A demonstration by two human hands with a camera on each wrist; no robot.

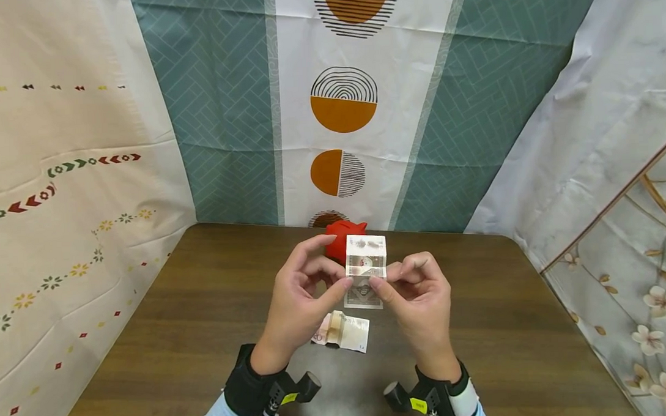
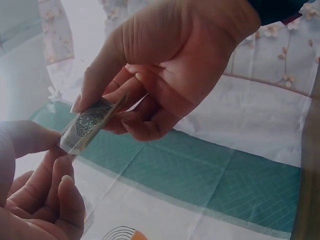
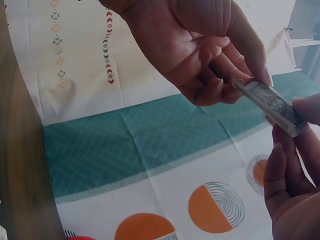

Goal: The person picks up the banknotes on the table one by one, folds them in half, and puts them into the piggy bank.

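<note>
A creased banknote [image 1: 365,248] stands upright in the head view, bent along crosswise folds. At its left edge the thumb and fingers of my left hand [image 1: 305,294] pinch it. My right hand [image 1: 419,297] pinches the right edge with thumb and forefinger. From the side, in the left wrist view, the note [image 2: 89,124] looks folded into layers between both thumbs. The right wrist view also shows the folded note [image 3: 270,104] held at its two ends. Below the hands, a second banknote [image 1: 352,333], pale and folded, lies on the table, partly behind my left wrist.
Behind the held note, near the table's back edge, a red piggy bank [image 1: 338,241] is partly covered. The brown wooden table [image 1: 205,322] meets a hanging green and white cloth [image 1: 225,114] at the back. Patterned cloths hang at both sides.
</note>
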